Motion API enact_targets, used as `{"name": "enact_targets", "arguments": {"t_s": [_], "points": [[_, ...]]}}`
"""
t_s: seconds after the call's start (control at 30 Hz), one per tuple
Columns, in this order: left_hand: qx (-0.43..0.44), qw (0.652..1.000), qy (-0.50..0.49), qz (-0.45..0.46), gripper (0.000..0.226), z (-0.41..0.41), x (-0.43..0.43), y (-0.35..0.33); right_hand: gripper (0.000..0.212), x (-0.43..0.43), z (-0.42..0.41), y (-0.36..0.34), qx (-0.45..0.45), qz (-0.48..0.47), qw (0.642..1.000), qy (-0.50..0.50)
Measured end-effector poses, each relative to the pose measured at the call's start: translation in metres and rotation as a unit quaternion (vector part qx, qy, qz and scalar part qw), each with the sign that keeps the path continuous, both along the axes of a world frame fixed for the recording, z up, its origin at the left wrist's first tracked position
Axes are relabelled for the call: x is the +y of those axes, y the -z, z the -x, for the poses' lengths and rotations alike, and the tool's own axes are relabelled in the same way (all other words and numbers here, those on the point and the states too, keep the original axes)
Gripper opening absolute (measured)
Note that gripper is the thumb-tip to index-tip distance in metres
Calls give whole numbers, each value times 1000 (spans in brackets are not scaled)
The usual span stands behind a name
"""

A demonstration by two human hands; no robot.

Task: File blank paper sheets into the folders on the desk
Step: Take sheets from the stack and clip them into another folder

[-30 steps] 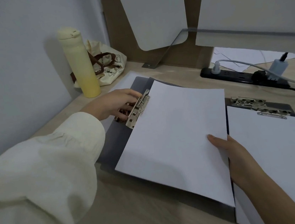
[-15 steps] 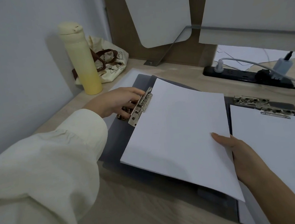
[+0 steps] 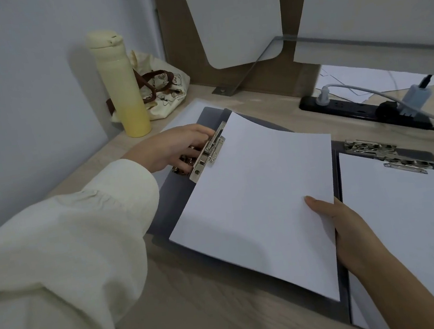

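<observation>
On the counter (image 3: 208,302), a grey folder (image 3: 176,196) lies open at centre, a second, filled folder (image 3: 422,221) at 3 o'clock. The blank sheet (image 3: 256,200) hovers above the grey one, pinched by the right hand (image 3: 338,228). The left hand (image 3: 173,148), at 10 o'clock, has its fingers squeezing the clip (image 3: 208,149) open. Next, I judge: slide the sheet's top edge under, then release.

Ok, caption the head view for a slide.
Left hand holds the folder clip while right hand positions a blank sheet.

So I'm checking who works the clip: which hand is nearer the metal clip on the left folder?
Left. The left hand presses the metal clip; the right hand holds the sheet's near right edge.
</observation>
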State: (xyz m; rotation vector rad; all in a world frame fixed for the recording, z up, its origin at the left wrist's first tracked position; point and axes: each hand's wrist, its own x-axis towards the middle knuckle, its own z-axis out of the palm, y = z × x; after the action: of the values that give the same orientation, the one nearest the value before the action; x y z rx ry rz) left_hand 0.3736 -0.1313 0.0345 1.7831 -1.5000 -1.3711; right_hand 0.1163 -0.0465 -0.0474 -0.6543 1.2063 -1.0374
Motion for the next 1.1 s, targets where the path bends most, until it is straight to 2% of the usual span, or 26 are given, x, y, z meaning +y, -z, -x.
{"name": "enact_targets", "arguments": {"t_s": [0.13,0.27,0.47,0.83,1.1], "points": [[50,998,-20,-15,20,-4,1,2,17,2,-1,0,8,4,1000,1],[97,995,-19,-20,29,-10,7,2,29,1,-3,0,8,6,1000,-2],[50,998,23,-30,38,-20,21,2,18,2,-3,-1,9,13,1000,-4],[35,999,18,-27,11,-16,34,-1,20,4,-4,0,12,15,1000,1],[0,999,23,-48,27,-15,37,-1,17,1,-4,-1,2,11,1000,-10]]}}
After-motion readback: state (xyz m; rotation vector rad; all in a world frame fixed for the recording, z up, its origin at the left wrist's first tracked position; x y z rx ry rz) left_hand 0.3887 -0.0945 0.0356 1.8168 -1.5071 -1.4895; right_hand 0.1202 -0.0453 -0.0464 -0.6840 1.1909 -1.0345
